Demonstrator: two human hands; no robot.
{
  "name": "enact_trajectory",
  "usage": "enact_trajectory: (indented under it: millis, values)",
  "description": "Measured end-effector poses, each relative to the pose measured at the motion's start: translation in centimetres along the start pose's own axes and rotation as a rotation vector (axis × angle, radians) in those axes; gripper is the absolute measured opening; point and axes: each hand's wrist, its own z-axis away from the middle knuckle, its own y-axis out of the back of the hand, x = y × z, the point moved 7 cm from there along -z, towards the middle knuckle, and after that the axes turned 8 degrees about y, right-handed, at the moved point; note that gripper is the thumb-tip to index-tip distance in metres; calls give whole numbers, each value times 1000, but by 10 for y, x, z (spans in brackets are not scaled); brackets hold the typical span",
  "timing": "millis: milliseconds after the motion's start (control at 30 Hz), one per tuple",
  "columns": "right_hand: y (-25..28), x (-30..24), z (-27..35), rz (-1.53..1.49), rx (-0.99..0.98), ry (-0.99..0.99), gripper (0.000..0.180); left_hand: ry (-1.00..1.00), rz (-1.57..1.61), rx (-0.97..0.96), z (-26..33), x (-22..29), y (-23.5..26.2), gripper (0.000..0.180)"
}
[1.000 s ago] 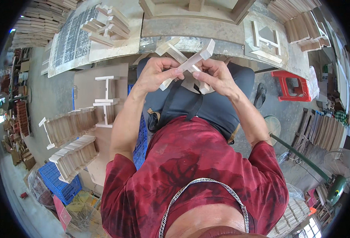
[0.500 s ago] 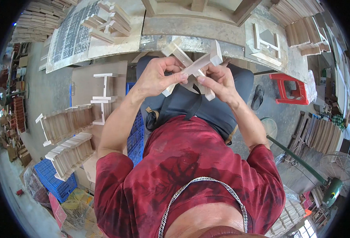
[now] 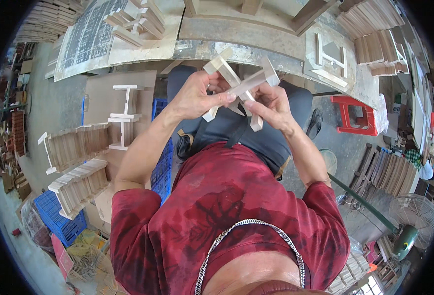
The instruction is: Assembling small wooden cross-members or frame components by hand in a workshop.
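Note:
Above my lap, both hands grip a pale wooden cross-shaped frame (image 3: 251, 82) made of two crossing bars with short blocks at their ends. My left hand (image 3: 195, 96) is closed on its left side, the thumb pressed along a bar near the crossing. On the other side, my right hand (image 3: 274, 107) pinches the lower right bar with thumb and fingers. The fingertips behind the wood are partly hidden. Beyond the hands runs the edge of a worn workbench (image 3: 241, 52).
Similar wooden frames (image 3: 137, 22) stand on the bench at left, another frame (image 3: 331, 56) at right. Rows of wooden pieces (image 3: 79, 147) stand to my left beside a blue crate (image 3: 62, 219). A red stool (image 3: 355, 115) and a fan (image 3: 414, 216) are at right.
The cross-shaped frame has tilted slightly between my hands, which keep nearly the same hold. The whole view has shifted a little.

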Motion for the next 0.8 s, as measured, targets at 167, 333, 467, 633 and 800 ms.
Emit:
enact_trajectory:
  millis: [167, 333, 467, 633, 800]
  values:
    - [7, -7, -4, 145, 77, -136, 27, -86, 180, 82, 8, 17, -8, 30]
    - [2, -17, 2, -73, 160, -131, 31, -208, 208, 137, 10, 38, -14, 30]
    - [7, 14, 0, -69, 172, -235, 25, -224, 113, 129, -5, 18, -14, 24]
    - [-1, 20, -11, 51, 201, -120, 19, -109, 120, 110, -11, -16, -1, 26]
    - [1, 13, -14, 79, 93, -235, 20, -169, 238, 118, 6, 1, 6, 33]
